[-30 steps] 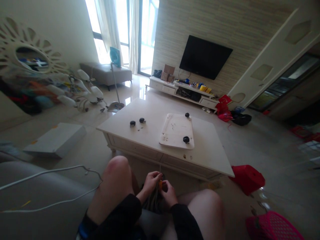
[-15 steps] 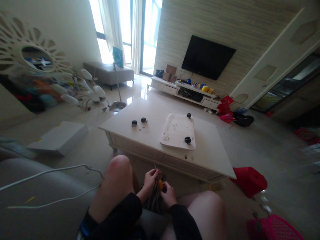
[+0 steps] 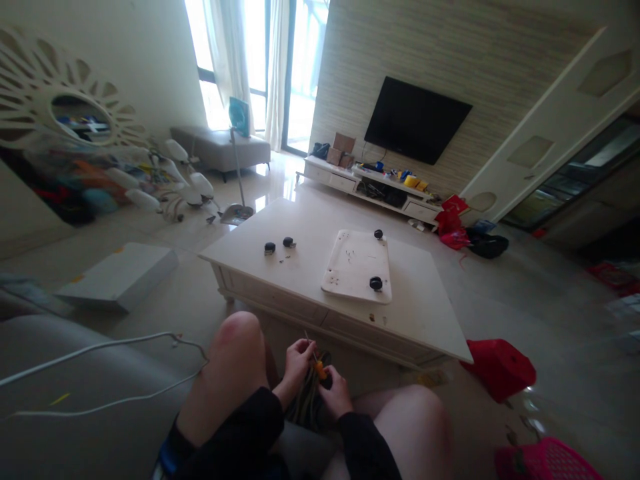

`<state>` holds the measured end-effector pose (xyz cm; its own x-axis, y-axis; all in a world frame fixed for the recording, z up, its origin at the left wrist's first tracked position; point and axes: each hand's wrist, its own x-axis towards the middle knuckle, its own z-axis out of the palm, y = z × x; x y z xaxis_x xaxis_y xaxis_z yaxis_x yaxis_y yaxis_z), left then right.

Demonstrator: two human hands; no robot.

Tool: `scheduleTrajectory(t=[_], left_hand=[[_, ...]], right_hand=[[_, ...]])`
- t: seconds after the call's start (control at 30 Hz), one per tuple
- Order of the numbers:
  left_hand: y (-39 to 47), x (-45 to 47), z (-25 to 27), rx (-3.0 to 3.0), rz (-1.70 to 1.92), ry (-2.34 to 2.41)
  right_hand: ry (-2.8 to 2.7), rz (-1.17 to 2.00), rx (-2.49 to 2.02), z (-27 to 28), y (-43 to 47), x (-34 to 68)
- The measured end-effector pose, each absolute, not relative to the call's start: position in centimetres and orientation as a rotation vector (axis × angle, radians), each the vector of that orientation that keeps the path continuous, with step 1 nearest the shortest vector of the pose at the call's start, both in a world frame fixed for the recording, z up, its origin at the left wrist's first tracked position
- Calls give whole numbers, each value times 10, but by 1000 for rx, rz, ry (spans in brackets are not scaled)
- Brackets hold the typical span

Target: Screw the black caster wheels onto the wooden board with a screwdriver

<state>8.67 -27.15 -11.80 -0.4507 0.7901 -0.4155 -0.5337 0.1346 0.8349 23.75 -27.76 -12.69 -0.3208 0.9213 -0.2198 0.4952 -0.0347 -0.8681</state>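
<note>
Between my knees, a screwdriver (image 3: pixel 321 369) with an orange and black handle points up and to the left. My right hand (image 3: pixel 337 392) is closed around its handle. The fingers of my left hand (image 3: pixel 299 363) pinch its thin metal shaft near the tip. On the table in front of me lies a white board (image 3: pixel 354 267) with rounded corners, two black caster wheels (image 3: pixel 376 284) standing on its right side. Small screws (image 3: pixel 349 256) lie on the board's middle. Two loose casters (image 3: pixel 270 248) sit on the table left of the board, with small metal pieces beside them.
The white table (image 3: pixel 240 250) spans the space beyond my knees. A red stool (image 3: pixel 503 369) stands by its right corner and a pink basket (image 3: pixel 555 460) at lower right. A white box (image 3: pixel 117 277) lies on the floor at left. A white cable (image 3: pixel 100 345) runs beside my left leg.
The screwdriver tip has shifted slightly left, with both hands still on the tool. The whole view has moved a little; the board and casters are unchanged.
</note>
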Motion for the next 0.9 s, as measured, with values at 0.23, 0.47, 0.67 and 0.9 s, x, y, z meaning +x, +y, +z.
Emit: scheduleTrajectory(t=[0.23,0.47,0.67,0.9], left_hand=[[-272,88,-125,291,1560,1335],[-271,89,-125,226,1566,1293],[-271,89,-126,213,1539,1279],[-272,90,-127,217,1540,1273]], right_hand=[[-1816,1313,-1510,-132,-277,240],[-1815,1288,-1537,-142,-275,241],[-1823,1288,-1546,-147,-274,242],[-1821,1292,-1553,-147,-274,243]])
